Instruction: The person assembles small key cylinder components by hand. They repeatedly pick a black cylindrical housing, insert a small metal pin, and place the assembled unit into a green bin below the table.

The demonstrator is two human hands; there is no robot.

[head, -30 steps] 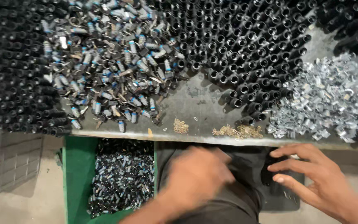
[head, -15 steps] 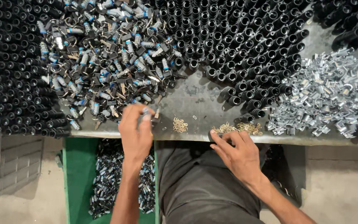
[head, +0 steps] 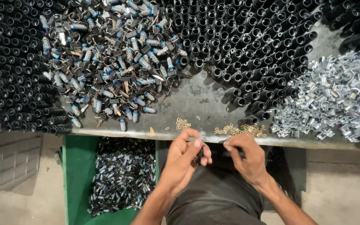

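Below the table edge (head: 230, 141), lower centre of frame, my left hand (head: 184, 160) pinches a small dark part (head: 198, 156). Right hand (head: 246, 158) fingers pressed together just beside it; what they pinch, I cannot tell.

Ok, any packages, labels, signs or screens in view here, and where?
No labels, signs or screens show.
Green bin: below the table edge, left of the left hand; rectangular, open-topped, holding small dark and silvery parts.
Grey crate: far left of the bin; ribbed, rectangular.
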